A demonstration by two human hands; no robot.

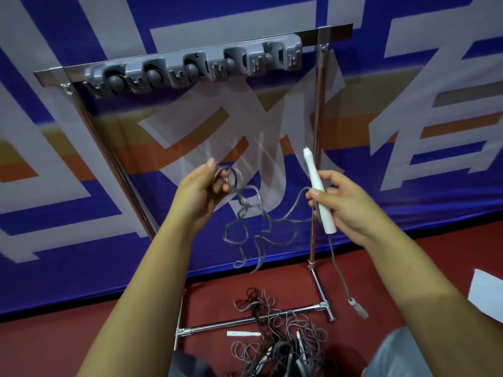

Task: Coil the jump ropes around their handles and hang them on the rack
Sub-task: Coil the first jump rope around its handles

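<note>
My right hand grips a white jump-rope handle, held upright and tilted. Its grey rope loops across to my left hand, which pinches a small coil of it. Part of the rope hangs in tangled loops between my hands. A second strand drops from below the handle to a grey handle dangling near the floor. The rack stands in front of me, its grey holder strip along the top bar with nothing hung on it.
A pile of tangled jump ropes with white handles lies on the red floor over the rack's base bar. A blue, white and orange banner covers the wall behind. A white sheet lies at the right.
</note>
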